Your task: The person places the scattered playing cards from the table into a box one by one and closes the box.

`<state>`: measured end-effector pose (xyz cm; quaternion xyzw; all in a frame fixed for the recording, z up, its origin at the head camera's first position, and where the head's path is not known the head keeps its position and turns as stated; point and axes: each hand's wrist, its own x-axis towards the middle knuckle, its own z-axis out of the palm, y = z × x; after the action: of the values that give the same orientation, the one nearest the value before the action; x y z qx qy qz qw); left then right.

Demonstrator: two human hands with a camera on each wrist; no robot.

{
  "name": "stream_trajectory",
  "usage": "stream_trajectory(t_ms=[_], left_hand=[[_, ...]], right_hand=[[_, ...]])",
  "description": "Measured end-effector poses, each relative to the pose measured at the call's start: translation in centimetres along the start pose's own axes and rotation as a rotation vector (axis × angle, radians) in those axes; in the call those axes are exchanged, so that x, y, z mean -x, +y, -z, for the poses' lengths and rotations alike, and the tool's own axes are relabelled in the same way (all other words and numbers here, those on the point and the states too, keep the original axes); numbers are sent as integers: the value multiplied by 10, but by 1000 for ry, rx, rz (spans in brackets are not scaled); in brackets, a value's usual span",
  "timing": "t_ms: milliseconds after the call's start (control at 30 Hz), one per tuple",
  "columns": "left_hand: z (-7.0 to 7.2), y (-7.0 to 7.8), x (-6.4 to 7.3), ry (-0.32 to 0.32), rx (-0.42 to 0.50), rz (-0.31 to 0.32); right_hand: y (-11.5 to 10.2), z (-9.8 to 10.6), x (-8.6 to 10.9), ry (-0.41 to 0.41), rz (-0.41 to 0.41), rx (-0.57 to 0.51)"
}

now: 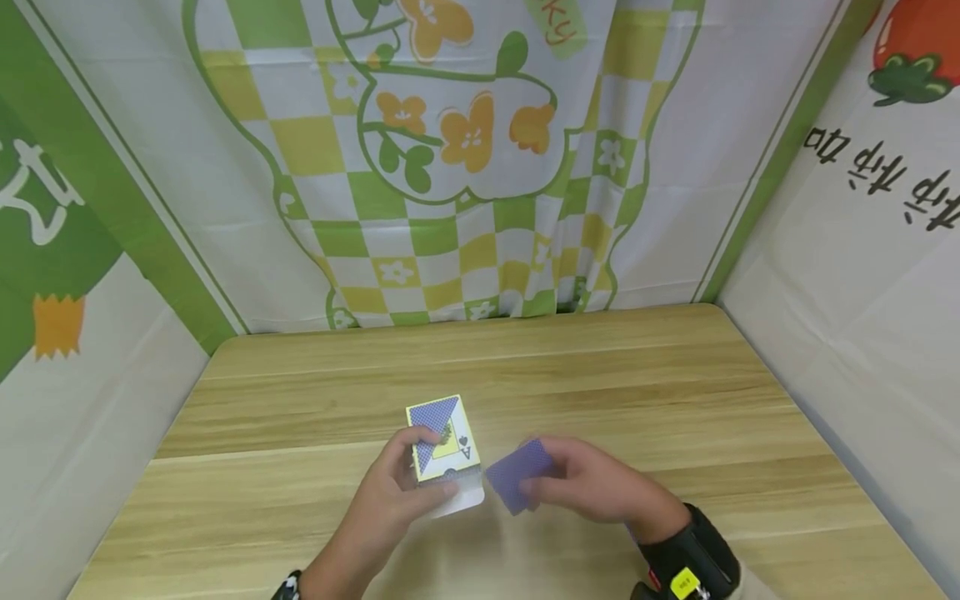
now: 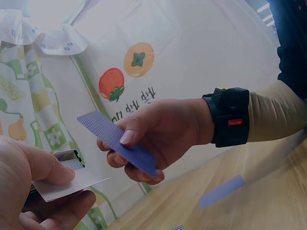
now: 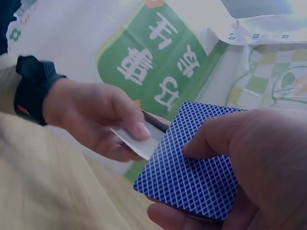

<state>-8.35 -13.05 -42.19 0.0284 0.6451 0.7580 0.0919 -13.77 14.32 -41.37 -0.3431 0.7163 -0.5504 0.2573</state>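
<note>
My left hand [image 1: 405,483] grips a playing card box [image 1: 450,442], with an ace of spades and a blue patterned corner printed on its face. The box's white flap [image 1: 465,498] hangs open toward me, by the left thumb. In the right wrist view, pale card edges [image 3: 156,133] show in the box mouth. To the right of the box, my right hand [image 1: 588,483] pinches several playing cards [image 1: 519,475], thumb on their blue checked backs. The held cards [image 2: 117,141] look like a thin packet in the left wrist view, apart from the box.
In the left wrist view, a blue-backed card [image 2: 223,191] lies on the wooden table [image 1: 315,375] below my right forearm. Part of another patterned piece [image 2: 178,228] shows at that view's bottom edge. Printed cloth [image 1: 465,250] hangs along the table's back and both sides.
</note>
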Motion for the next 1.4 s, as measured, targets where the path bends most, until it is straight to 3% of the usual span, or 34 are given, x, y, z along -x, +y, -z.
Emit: stream_trajectory(t_ms=[133,367,500,667,867,1033,1200,1400], left_hand=[[1,0,0,-2,-24,-12],[4,-5,-1,-47,-4,-61],[5,-6,-2,-58,0,-66],[6,-7,-3,-80,-13,-98],[6,-10,-4,-68,-18,-125],[6,-8,-3,-52,-17,-133],[5,-3,-2,-33,-10,-124],[4,-3,-3,-11,-22,-114]], right_hand=[[-3,-7,1,-56,-25,-57],[5,-23,-4,-191,48,-161],[10,-33,-7,-232,46,-190],[11,-39,-10,-239,-10,-204],[7,-40,-10,-174,-105,-194],[5,-41,-10,-129,-124,-241],[5,-42,-10,-134,-113,-318],[7,-42,-10,-129,-86,-332]])
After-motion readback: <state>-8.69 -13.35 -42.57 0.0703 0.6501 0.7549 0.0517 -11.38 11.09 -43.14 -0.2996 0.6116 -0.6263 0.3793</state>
